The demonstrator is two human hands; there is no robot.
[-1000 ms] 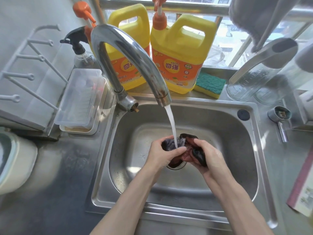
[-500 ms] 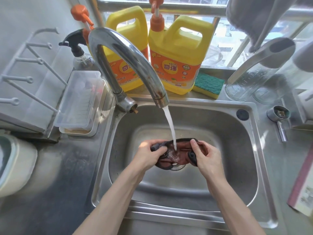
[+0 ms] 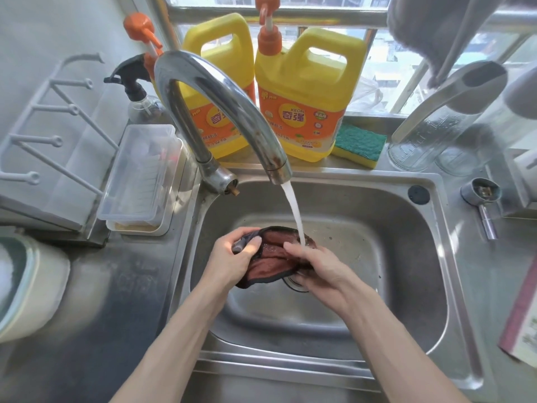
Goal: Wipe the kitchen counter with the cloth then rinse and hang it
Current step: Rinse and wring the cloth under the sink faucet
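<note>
A wet reddish-brown cloth (image 3: 271, 257) with a dark edge is held over the drain inside the steel sink (image 3: 406, 257). My left hand (image 3: 232, 260) grips its left end, and my right hand (image 3: 316, 269) pinches its right side. Water streams from the curved chrome faucet (image 3: 226, 103) and lands on the cloth's top right edge, just above my right fingers. The steel counter (image 3: 116, 301) lies to the left of the sink.
Two yellow detergent jugs (image 3: 305, 97) and a green-yellow sponge (image 3: 360, 144) stand behind the sink. A clear plastic box (image 3: 139, 175), spray bottle (image 3: 136, 94) and white rack (image 3: 43, 135) are at left. Glass jars (image 3: 430, 132) and a grey hanging cloth (image 3: 436, 30) are at right.
The balled-up cloth has been spread apart between my hands, and both hands have shifted slightly while the water keeps running onto it.
</note>
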